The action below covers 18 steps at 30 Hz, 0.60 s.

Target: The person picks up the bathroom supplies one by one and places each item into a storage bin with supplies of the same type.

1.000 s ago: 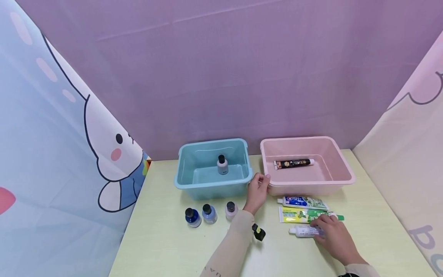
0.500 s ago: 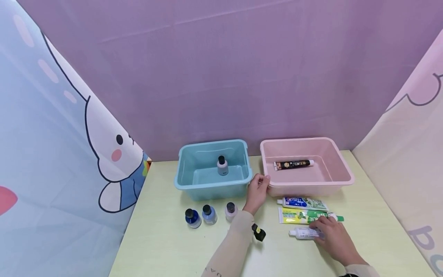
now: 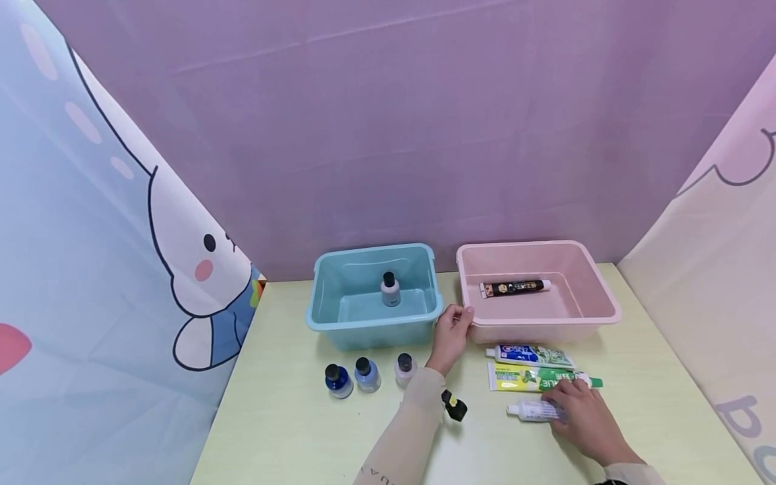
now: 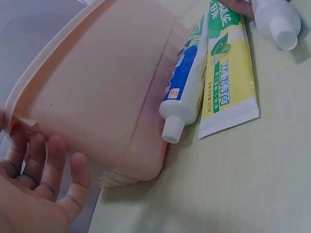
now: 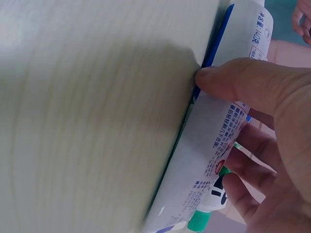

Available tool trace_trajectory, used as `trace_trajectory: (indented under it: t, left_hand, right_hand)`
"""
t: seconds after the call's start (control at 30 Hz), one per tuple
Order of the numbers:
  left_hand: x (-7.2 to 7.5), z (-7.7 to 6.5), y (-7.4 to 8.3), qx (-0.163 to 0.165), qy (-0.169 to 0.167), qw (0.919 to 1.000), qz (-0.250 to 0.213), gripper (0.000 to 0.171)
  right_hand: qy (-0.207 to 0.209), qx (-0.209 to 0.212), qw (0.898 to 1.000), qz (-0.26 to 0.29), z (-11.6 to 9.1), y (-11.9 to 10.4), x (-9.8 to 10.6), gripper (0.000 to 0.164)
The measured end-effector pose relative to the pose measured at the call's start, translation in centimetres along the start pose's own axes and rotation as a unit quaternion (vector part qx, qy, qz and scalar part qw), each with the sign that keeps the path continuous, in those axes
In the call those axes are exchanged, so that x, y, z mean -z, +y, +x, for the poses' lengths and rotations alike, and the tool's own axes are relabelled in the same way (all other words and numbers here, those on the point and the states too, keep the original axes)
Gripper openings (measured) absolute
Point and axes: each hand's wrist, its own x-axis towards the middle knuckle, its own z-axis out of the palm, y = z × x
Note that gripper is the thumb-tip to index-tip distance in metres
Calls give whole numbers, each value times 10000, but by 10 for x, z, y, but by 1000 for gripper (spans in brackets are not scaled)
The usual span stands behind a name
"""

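My left hand (image 3: 450,339) holds the front left corner of the pink bin (image 3: 539,330) at its rim. In the left wrist view its fingers (image 4: 53,160) bend under that rim, and the thumb is mostly out of sight. On the table at the right, my right hand (image 3: 585,421) grips a white toothpaste tube (image 3: 533,410) lying flat. The right wrist view has the thumb (image 5: 233,82) on one long edge of this tube, fingers on the other. Just beyond lie a yellow-green toothpaste tube (image 3: 521,377) and a blue-green one (image 3: 527,355). A black toothpaste tube (image 3: 515,287) lies inside the pink bin.
A blue bin (image 3: 376,328) stands left of the pink one, with a small black-capped bottle (image 3: 391,292) inside. In front of it stand a dark blue bottle (image 3: 339,384), a light blue bottle (image 3: 367,377) and a pale bottle (image 3: 405,372). Cloth walls (image 3: 388,135) enclose the table.
The white toothpaste tube has slid very slightly toward the table's near side under my right hand. My left hand stays at the pink bin's corner.
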Motion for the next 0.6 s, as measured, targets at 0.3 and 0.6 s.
trace_trajectory:
  t: [0.3, 0.6]
  left_hand:
    - [-1, -1, 1, 119, 77, 9998, -117, 25]
    - [-2, -1, -2, 72, 171, 9995, -244, 27]
  right_hand:
    - [-166, 6, 9997, 188, 0, -3, 10, 42]
    - [-13, 77, 9999, 124, 0, 0, 13, 43]
